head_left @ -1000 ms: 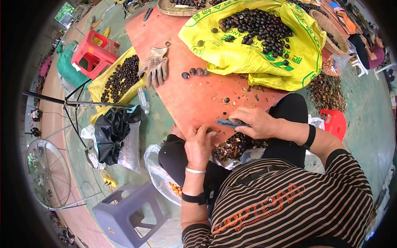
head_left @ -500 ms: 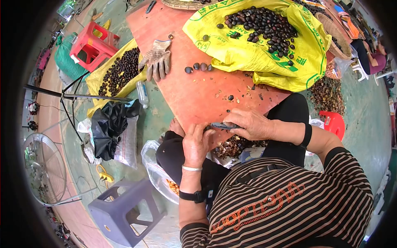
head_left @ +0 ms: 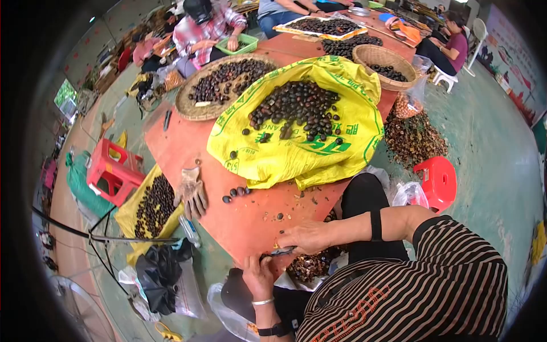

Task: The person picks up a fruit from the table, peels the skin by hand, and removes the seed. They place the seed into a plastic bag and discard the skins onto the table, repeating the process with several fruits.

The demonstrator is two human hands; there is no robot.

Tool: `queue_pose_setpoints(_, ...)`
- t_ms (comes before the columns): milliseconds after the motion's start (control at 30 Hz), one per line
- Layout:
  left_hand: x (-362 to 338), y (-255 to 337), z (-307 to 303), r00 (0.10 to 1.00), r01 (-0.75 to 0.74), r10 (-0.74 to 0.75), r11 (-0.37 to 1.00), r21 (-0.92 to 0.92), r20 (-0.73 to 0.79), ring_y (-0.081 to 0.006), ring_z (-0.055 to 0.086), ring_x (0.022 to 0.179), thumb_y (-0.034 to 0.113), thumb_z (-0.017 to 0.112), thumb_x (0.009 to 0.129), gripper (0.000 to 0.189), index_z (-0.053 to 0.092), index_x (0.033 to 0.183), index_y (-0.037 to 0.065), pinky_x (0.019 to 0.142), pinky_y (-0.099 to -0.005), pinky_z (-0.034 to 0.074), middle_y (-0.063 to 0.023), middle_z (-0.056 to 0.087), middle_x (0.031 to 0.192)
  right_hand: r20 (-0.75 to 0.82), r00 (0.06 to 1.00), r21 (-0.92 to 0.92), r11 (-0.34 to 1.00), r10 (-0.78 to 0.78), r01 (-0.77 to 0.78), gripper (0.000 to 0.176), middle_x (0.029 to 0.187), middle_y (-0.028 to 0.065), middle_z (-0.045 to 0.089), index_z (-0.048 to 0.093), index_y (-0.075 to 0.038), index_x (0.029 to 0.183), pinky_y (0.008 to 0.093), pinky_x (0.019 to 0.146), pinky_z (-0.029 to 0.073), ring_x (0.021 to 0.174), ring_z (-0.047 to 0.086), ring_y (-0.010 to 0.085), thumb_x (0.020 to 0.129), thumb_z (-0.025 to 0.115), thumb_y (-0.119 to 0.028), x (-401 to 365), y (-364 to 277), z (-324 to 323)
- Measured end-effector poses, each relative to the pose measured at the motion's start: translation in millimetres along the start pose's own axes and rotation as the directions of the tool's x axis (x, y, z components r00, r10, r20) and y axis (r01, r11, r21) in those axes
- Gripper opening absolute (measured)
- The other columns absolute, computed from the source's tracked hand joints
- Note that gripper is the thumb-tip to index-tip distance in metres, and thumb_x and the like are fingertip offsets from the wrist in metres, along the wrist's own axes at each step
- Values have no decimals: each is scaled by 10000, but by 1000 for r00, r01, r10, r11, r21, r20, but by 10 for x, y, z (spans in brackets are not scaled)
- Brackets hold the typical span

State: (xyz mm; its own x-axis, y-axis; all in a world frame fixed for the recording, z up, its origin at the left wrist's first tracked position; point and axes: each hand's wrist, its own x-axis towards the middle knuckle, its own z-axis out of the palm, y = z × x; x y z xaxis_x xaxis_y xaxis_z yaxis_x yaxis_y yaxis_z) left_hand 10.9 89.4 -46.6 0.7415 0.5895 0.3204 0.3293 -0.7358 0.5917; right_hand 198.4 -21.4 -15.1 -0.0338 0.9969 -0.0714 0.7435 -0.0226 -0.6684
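Observation:
Near the front corner of the orange board, my left hand is closed around a small dark nut, mostly hidden by the fingers. My right hand grips a knife-like tool with a grey blade, its tip side close to the nut. Just beyond the hands lie a few loose nuts and bits of shell. A yellow sack spreads over the board with a heap of dark nuts on it. Under the board edge, shells are piled between the knees.
A work glove lies on the board's left side. Woven baskets with nuts stand beyond the sack. Red stools are at both sides. Co-workers sit at the far end. A black tripod-like frame stands at left.
The head view has tilted up, so the far baskets and co-workers now show and the hands appear lower. Both hands remain close together at the board's edge.

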Motion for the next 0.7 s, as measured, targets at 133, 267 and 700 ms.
queue_pose_setpoints(133,-71,-48,56,985,15,-52,975,-221,-165,-238,539,608,76,605,814,126,537,898,12,557,-317,449,-123,559,765,-16,997,-40,996,-80,80,190,813,130,590,550,-110,867,458,631,430,760,570,356,685,602,-117,-90,216,-115)
queue_pose_setpoints(267,-157,389,21,858,383,-477,349,-855,189,-71,507,608,166,521,913,179,492,1046,50,512,-178,399,-32,559,821,-96,994,-186,982,-59,40,279,814,100,541,610,-156,976,427,643,448,820,556,310,701,656,-165,-177,602,-314)
queue_pose_setpoints(700,-111,964,1,879,298,-456,300,-906,138,-54,485,593,177,545,901,210,495,1064,54,448,-146,325,-68,591,887,-284,951,380,897,-120,227,433,1035,119,606,427,-47,1300,298,819,454,911,595,199,932,462,-272,-490,-140,-80)
